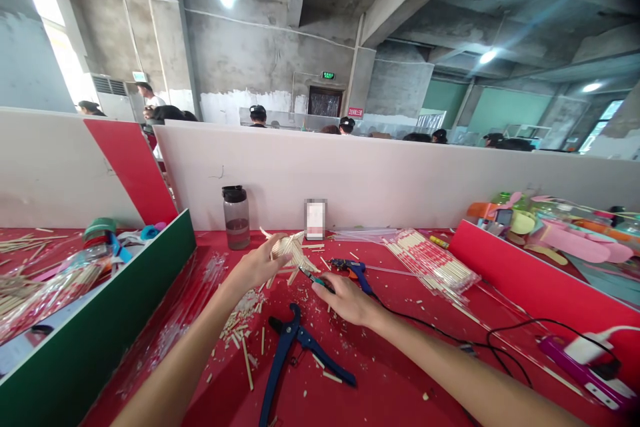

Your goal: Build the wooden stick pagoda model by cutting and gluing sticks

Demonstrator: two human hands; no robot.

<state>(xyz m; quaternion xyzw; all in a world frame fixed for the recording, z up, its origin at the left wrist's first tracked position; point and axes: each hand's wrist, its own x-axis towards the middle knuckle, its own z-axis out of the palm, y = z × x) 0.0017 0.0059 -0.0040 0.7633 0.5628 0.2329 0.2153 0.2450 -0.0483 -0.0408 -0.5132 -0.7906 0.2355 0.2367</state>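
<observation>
My left hand point(260, 263) is closed around a small structure of glued bamboo sticks point(291, 250), held just above the red table point(400, 347). My right hand point(345, 297) grips a small green-handled tool point(314, 277) whose tip points at the stick structure. Blue-handled cutters point(295, 347) lie open on the table just below my hands. A blue glue gun point(350, 268) rests behind my right hand, its black cord running off to the right.
Cut stick pieces point(245, 327) litter the table. A dark bottle point(236, 217) stands at the white partition point(400, 180). Bagged sticks point(433, 263) lie right of centre. A green divider point(100, 320) bounds the left, a red divider point(530, 287) the right, with a power strip point(585, 360). Other people sit beyond.
</observation>
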